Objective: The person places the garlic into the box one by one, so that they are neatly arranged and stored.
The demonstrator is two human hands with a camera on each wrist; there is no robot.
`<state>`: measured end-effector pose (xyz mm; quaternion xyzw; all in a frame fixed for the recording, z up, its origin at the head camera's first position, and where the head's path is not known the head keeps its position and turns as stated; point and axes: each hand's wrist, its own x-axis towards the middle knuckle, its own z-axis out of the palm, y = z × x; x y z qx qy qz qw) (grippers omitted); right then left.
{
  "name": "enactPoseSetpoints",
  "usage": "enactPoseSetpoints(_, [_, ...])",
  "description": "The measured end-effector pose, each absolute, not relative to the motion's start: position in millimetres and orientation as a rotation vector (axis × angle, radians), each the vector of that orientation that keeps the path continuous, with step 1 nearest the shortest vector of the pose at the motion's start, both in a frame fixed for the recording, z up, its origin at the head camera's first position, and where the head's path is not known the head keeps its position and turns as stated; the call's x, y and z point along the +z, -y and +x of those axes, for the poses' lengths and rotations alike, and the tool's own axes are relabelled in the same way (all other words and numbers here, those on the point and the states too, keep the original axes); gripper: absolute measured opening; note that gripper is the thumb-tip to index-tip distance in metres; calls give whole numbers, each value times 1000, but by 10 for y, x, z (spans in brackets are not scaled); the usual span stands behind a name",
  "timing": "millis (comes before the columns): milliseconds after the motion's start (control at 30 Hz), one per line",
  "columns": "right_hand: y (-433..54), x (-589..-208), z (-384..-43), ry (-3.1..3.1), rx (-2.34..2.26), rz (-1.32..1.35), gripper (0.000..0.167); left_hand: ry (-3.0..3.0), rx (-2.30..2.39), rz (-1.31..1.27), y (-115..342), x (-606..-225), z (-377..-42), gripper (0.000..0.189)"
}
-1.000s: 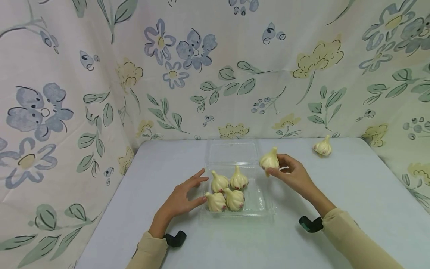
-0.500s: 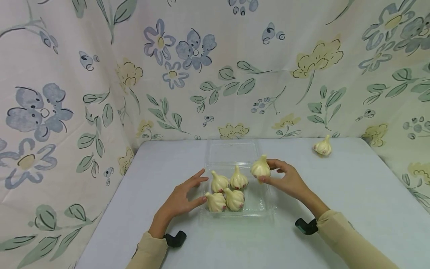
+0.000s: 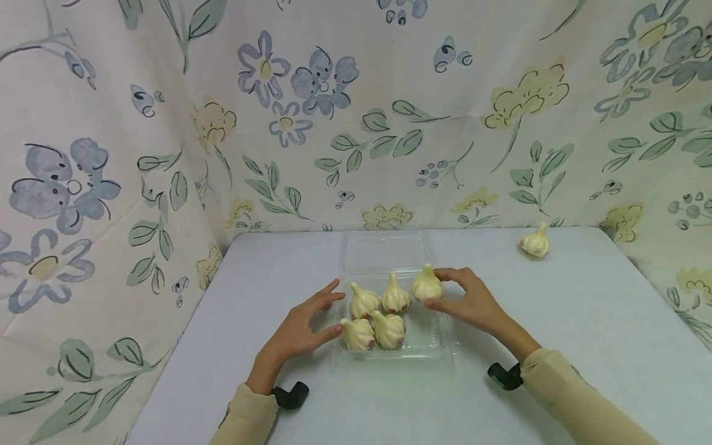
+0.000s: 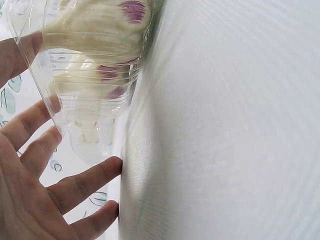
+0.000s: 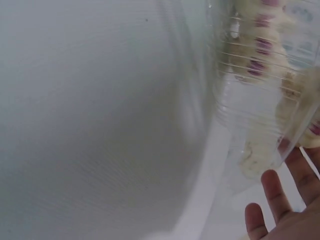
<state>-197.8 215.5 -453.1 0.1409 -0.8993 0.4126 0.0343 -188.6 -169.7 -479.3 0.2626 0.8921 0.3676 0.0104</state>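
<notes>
A clear plastic clamshell box (image 3: pixel 427 337) stands on the table with its lid (image 3: pixel 384 252) laid back. Several cream garlic bulbs sit in its left and middle part, such as the front-left bulb (image 3: pixel 358 335) and the back-middle bulb (image 3: pixel 395 296). My right hand (image 3: pixel 473 303) pinches another garlic bulb (image 3: pixel 426 285) between thumb and fingers over the box's back-right corner. Whether that bulb touches the bottom cannot be told. With spread fingers, my left hand (image 3: pixel 297 327) rests against the box's left side; fingertips (image 4: pixel 54 102) meet the rim in the left wrist view.
One more garlic bulb (image 3: pixel 536 242) lies at the back right of the white table (image 3: pixel 584 309). A floral curtain (image 3: pixel 356 123) hangs behind the table and along its sides. Dark wrist-worn cameras (image 3: pixel 291 395) sit at both sleeves.
My right hand has moved left and down, bringing the garlic bulb from beside the box into its back-right corner. The left hand and box have stayed put.
</notes>
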Motion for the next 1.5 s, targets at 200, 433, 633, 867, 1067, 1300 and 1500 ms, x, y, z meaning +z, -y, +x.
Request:
enactPoseSetpoints(200, [-2115,-4583,-1987,2710,1183,550,65,-2780,1153,821,1694,-4796,-1883,65])
enactPoseSetpoints(433, [-2084,-4600,-1985,2686,1096,620,64,-2780,1158,827,1693,-4798,-1881,65])
enactPoseSetpoints(633, [-2050,-4619,-1989,2718,1049,615,61,-2786,1144,824,1696,-4793,-1887,65])
enactPoseSetpoints(867, [-2027,-4638,-1986,2714,1011,652,57,-2791,1133,832,1696,-4784,-1890,65])
enactPoseSetpoints(1067, [-2008,-4645,-1990,2730,988,658,58,-2786,1137,821,1691,-4789,-1891,65])
enactPoseSetpoints(1300, [-1996,-4647,-2000,2773,914,666,59,-2792,1146,814,1686,-4783,-1890,63])
enactPoseSetpoints(1500, [-1979,-4650,-2011,2806,837,659,57,-2795,1147,824,1690,-4785,-1885,63])
